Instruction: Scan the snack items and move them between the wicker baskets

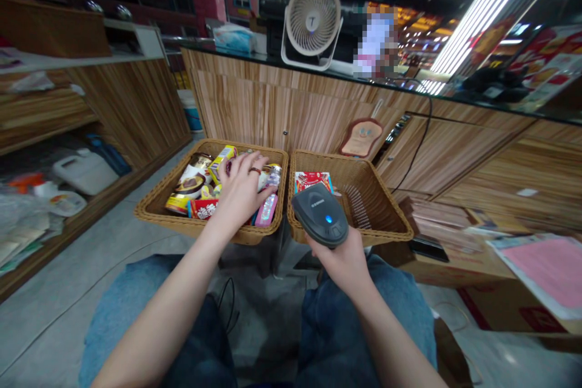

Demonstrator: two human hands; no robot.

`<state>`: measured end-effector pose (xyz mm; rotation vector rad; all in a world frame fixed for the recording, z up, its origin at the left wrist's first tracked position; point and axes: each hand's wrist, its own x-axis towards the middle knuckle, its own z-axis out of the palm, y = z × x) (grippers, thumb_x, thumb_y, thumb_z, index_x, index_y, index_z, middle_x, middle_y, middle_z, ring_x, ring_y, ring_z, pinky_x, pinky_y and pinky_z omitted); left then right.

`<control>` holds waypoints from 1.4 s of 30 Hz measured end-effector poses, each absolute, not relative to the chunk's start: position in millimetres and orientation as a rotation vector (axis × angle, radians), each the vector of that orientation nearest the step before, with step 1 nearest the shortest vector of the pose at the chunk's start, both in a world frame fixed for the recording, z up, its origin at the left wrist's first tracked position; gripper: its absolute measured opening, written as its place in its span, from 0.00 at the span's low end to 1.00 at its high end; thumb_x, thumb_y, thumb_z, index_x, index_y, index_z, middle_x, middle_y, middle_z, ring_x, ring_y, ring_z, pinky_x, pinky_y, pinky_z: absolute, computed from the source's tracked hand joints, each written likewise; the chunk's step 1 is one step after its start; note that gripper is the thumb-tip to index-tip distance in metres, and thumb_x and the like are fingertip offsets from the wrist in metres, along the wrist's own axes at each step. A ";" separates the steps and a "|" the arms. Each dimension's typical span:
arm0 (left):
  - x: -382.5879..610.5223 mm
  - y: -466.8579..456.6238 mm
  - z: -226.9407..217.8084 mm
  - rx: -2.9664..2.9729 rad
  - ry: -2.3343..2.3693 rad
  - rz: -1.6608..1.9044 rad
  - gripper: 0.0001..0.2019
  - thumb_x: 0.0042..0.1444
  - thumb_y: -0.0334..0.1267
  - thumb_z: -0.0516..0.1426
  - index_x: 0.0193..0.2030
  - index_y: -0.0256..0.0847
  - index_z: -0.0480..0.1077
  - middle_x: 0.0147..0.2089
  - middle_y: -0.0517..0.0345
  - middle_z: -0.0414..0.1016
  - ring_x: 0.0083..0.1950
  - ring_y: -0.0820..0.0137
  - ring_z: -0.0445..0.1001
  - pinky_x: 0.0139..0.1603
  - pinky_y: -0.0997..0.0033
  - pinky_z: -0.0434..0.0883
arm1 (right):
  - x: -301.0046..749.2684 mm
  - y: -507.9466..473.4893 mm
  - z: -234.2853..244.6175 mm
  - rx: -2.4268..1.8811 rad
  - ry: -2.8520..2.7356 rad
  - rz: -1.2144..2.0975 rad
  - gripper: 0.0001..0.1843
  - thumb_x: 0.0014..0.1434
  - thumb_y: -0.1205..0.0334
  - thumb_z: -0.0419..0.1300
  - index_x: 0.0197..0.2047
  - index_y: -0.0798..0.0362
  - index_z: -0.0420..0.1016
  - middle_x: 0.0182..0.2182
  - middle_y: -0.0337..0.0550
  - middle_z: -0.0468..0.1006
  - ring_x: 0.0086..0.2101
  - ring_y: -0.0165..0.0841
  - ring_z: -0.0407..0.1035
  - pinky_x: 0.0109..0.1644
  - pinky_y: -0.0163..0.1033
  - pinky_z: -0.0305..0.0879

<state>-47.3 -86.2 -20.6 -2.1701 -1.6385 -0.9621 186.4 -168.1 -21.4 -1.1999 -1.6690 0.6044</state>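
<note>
My right hand [348, 257] is wrapped round a dark grey barcode scanner [321, 212], whose blue light glows on top. The scanner is over the near part of the right wicker basket [391, 206], where a red snack packet [313, 180] lies at the back left. My left hand [245, 185], with a ring on one finger, reaches over the left wicker basket [152, 206], fingers and thumb apart. Under and around it are a yellow box [222, 157], a brown-and-yellow snack tub [187, 185], a red packet [203, 208] and a pink package [266, 211]. Some fingertips are hidden among the packages.
Behind the baskets stands a wood-grain counter [245, 100] with a small fan [313, 18] and a tissue pack [234, 38] on top. A bread-shaped board [362, 136] hangs there. At right, a phone [428, 248] lies on a cardboard box; a cable [425, 139] hangs down.
</note>
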 end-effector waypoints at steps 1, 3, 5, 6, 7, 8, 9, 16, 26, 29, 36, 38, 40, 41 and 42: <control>-56.8 -86.3 -21.3 -2.122 -1.697 -0.950 0.31 0.63 0.48 0.63 0.70 0.44 0.65 0.72 0.38 0.67 0.73 0.43 0.62 0.74 0.30 0.45 | 185.6 -168.1 -21.5 -1.202 -1.677 0.603 0.09 0.54 0.57 0.65 0.25 0.48 0.72 0.22 0.46 0.82 0.35 0.49 0.83 0.36 0.44 0.78; -74.4 -86.8 -23.4 -2.062 -1.799 -0.895 0.34 0.61 0.53 0.63 0.71 0.41 0.64 0.70 0.35 0.68 0.71 0.40 0.63 0.72 0.29 0.47 | 183.9 -168.1 -21.2 -1.201 -1.697 0.602 0.10 0.54 0.57 0.65 0.24 0.47 0.71 0.21 0.46 0.82 0.33 0.48 0.82 0.35 0.43 0.77; -87.4 -87.5 -25.7 -2.062 -1.886 -0.830 0.37 0.60 0.58 0.63 0.70 0.40 0.65 0.68 0.34 0.71 0.69 0.38 0.64 0.69 0.30 0.53 | 182.6 -167.9 -20.6 -1.201 -1.711 0.603 0.11 0.54 0.57 0.64 0.24 0.47 0.71 0.21 0.46 0.81 0.32 0.48 0.82 0.34 0.43 0.77; -91.4 -87.9 -26.6 -2.073 -1.920 -0.806 0.37 0.59 0.60 0.63 0.69 0.41 0.67 0.66 0.34 0.73 0.68 0.37 0.65 0.67 0.31 0.55 | 182.1 -167.8 -20.4 -1.201 -1.713 0.601 0.11 0.54 0.56 0.64 0.23 0.47 0.70 0.21 0.46 0.81 0.32 0.48 0.82 0.34 0.43 0.76; -93.7 -88.2 -27.3 -2.084 -1.947 -0.788 0.37 0.58 0.61 0.63 0.68 0.41 0.68 0.64 0.34 0.75 0.67 0.37 0.65 0.66 0.31 0.57 | 181.7 -167.7 -20.2 -1.201 -1.714 0.599 0.11 0.54 0.56 0.64 0.23 0.47 0.70 0.20 0.46 0.81 0.32 0.48 0.82 0.34 0.43 0.76; -94.4 -88.5 -27.7 -2.091 -1.966 -0.772 0.36 0.58 0.61 0.62 0.67 0.42 0.69 0.63 0.34 0.76 0.67 0.36 0.65 0.64 0.32 0.59 | 181.4 -167.5 -20.2 -1.201 -1.717 0.597 0.11 0.54 0.57 0.64 0.23 0.47 0.70 0.20 0.46 0.81 0.32 0.48 0.82 0.34 0.43 0.76; -93.7 -88.5 -28.0 -2.097 -1.977 -0.753 0.35 0.58 0.61 0.62 0.66 0.42 0.71 0.62 0.34 0.77 0.66 0.36 0.65 0.63 0.32 0.59 | 181.0 -167.4 -20.3 -1.198 -1.716 0.595 0.11 0.54 0.57 0.64 0.23 0.47 0.69 0.21 0.46 0.81 0.32 0.47 0.82 0.34 0.43 0.76; -79.9 -83.7 -30.4 -2.084 -2.024 -0.528 0.39 0.52 0.54 0.66 0.66 0.33 0.69 0.60 0.28 0.77 0.64 0.33 0.67 0.61 0.33 0.60 | 179.5 -166.9 -21.8 -1.185 -1.706 0.611 0.09 0.55 0.57 0.64 0.26 0.48 0.71 0.24 0.47 0.83 0.32 0.46 0.82 0.36 0.43 0.77; -79.6 -88.7 -17.9 -2.091 -2.061 -0.504 0.31 0.54 0.53 0.65 0.61 0.40 0.72 0.60 0.38 0.78 0.59 0.40 0.77 0.59 0.45 0.66 | 181.4 -167.0 -19.8 -1.188 -1.683 0.615 0.09 0.54 0.57 0.65 0.25 0.48 0.73 0.21 0.45 0.82 0.33 0.47 0.82 0.36 0.43 0.78; -81.1 -91.4 -17.8 -2.090 -2.030 -0.565 0.28 0.55 0.50 0.65 0.60 0.40 0.72 0.61 0.40 0.78 0.59 0.43 0.77 0.60 0.46 0.67 | 181.6 -167.7 -19.3 -1.188 -1.684 0.621 0.08 0.54 0.57 0.65 0.26 0.48 0.74 0.21 0.45 0.81 0.33 0.47 0.82 0.36 0.44 0.78; -82.4 -92.1 -16.3 -2.054 -2.047 -0.833 0.30 0.55 0.53 0.65 0.61 0.42 0.70 0.61 0.41 0.77 0.60 0.44 0.76 0.61 0.45 0.68 | 181.3 -168.3 -18.3 -1.170 -1.684 0.618 0.09 0.54 0.58 0.65 0.25 0.48 0.72 0.24 0.46 0.83 0.33 0.47 0.82 0.37 0.44 0.77; -85.1 -91.0 -13.2 -1.996 -2.055 -0.973 0.30 0.56 0.55 0.65 0.61 0.43 0.70 0.61 0.43 0.77 0.60 0.46 0.76 0.60 0.47 0.69 | 181.6 -168.5 -17.7 -1.171 -1.674 0.619 0.09 0.54 0.58 0.65 0.25 0.48 0.72 0.24 0.46 0.83 0.32 0.46 0.82 0.36 0.43 0.77; -91.1 -89.5 -9.9 -1.950 -2.070 -1.137 0.31 0.56 0.57 0.64 0.63 0.45 0.70 0.60 0.46 0.77 0.58 0.50 0.77 0.59 0.51 0.70 | 182.2 -168.7 -17.5 -1.179 -1.677 0.624 0.08 0.54 0.58 0.65 0.25 0.48 0.73 0.23 0.46 0.83 0.32 0.46 0.82 0.36 0.43 0.77; -94.8 -88.9 -8.2 -1.941 -2.091 -1.216 0.31 0.57 0.57 0.63 0.63 0.45 0.69 0.59 0.47 0.78 0.55 0.53 0.78 0.57 0.54 0.71 | 182.5 -168.8 -17.6 -1.182 -1.681 0.625 0.08 0.54 0.58 0.65 0.26 0.48 0.73 0.23 0.45 0.83 0.32 0.46 0.82 0.36 0.43 0.77; -98.6 -88.7 -6.5 -1.941 -2.122 -1.283 0.31 0.58 0.58 0.62 0.63 0.45 0.69 0.58 0.49 0.79 0.52 0.55 0.78 0.55 0.56 0.72 | 182.8 -168.8 -17.8 -1.183 -1.686 0.624 0.07 0.54 0.58 0.65 0.26 0.48 0.74 0.23 0.45 0.83 0.32 0.46 0.82 0.35 0.43 0.77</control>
